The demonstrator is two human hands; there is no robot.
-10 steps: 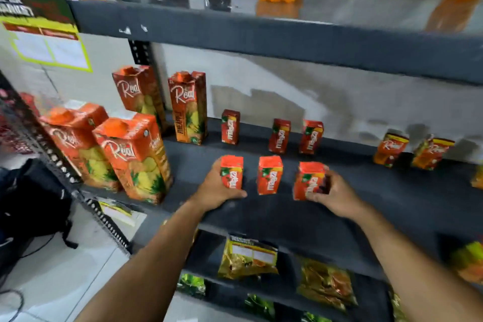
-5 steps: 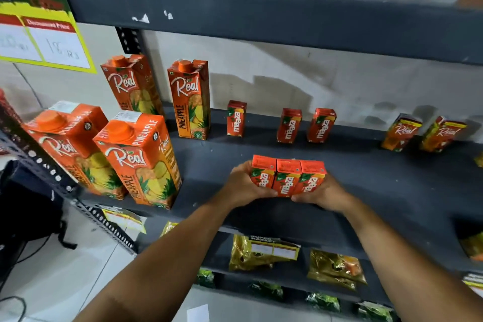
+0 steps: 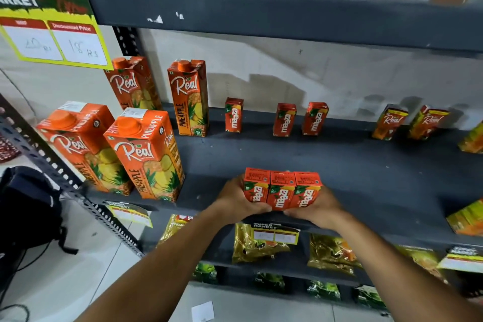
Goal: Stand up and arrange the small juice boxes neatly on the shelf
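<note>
Three small red Maaza juice boxes [image 3: 282, 189] stand pressed side by side near the front edge of the dark grey shelf [image 3: 366, 165]. My left hand [image 3: 235, 200] grips the left box of the row and my right hand [image 3: 317, 206] grips the right box, squeezing the three together. At the back of the shelf stand three more small Maaza boxes: one [image 3: 234, 114] apart on the left and a pair [image 3: 299, 119] further right. Two small Real boxes [image 3: 409, 123] lean at the back right.
Tall Real pineapple cartons [image 3: 146, 154] fill the shelf's left part. Yellow boxes [image 3: 467, 217] sit at the right edge. Bottles stand on the upper shelf [image 3: 261, 15]. Gold snack packets [image 3: 258, 242] lie on the shelf below. A price sign [image 3: 52, 34] hangs at upper left.
The three front boxes stood apart a second ago; both hands pushed them together into one tight row and slid it a little toward the front edge.
</note>
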